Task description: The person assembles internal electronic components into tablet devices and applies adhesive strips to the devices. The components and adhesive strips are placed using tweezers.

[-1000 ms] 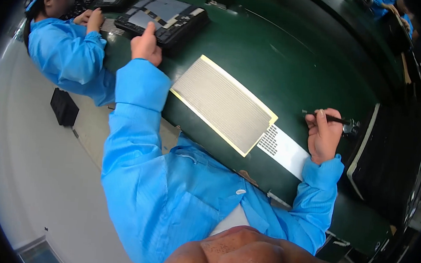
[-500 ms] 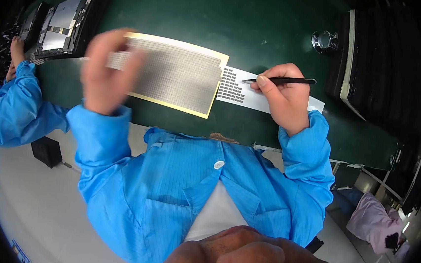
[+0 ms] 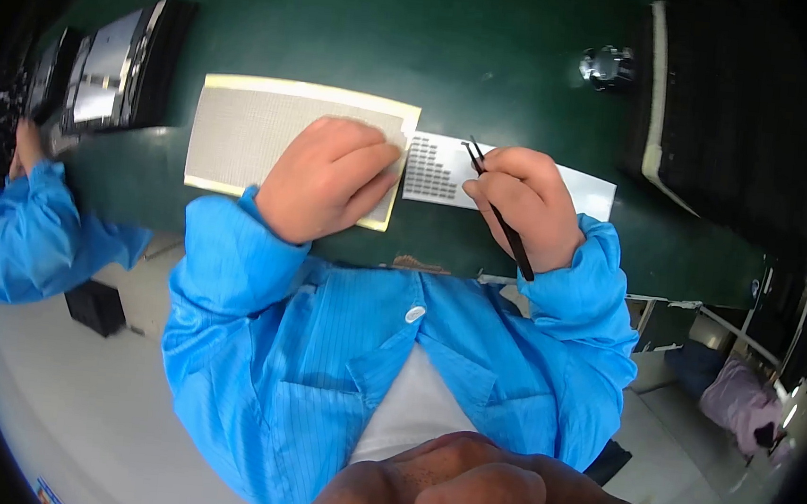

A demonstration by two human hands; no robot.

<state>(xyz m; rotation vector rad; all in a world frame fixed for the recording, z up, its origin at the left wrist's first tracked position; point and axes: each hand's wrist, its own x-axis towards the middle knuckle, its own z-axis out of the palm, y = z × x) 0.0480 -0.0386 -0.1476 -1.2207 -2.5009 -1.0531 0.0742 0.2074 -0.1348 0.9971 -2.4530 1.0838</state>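
Across the near part of the green tabletop, a white strip is laid end to end with a grey gridded sheet, its long axis run left to right with a slight dip rightward. Its middle is covered by the right hand; its small dark rectangles are left exposed between the hands, just left of the right fingers. Black tweezers are gripped in the right hand, with parted tips aimed at the strip's far edge and the butt sloped back toward the wrist; contact with the strip cannot be told. Over the sheet's right end the left hand is held palm down, fingers curled toward the strip; whether anything is pinched there cannot be told.
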